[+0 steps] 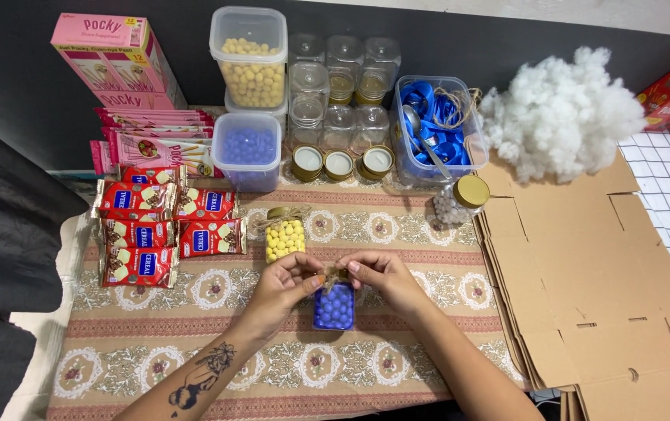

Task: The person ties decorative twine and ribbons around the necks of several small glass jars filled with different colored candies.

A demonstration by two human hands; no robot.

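Nearest the camera, both forearms reach in from six o'clock and meet at the middle of the worktop (397, 366), which is covered by a patterned cloth. The left hand (286, 282) and right hand (385, 279) are pinched on a twine bow (335, 274) at the neck of a small jar of blue candies (334, 306). Each grip is closed on a strand or loop of the twine, fingertips almost touching over the lid, and neither holds the jar body.

The jar appears to lie on its side, long axis running six to twelve o'clock, neck and bow pointing to twelve, base toward the person.

Risk, as I judge it: the jar is round and not clamped, so an uneven tug on the twine could roll it sideways or drag it. Pulling too hard could also slip the bow off the neck or undo the knot.

Just beyond, at twelve o'clock, sits a jar of yellow candies (285, 236), already tied with twine. At ten o'clock lie red snack packets (165, 230). At three o'clock lies flattened cardboard (584, 265). Farther back stand empty glass jars (342, 86), a tub of blue items (432, 129) and a heap of white stuffing (561, 113).
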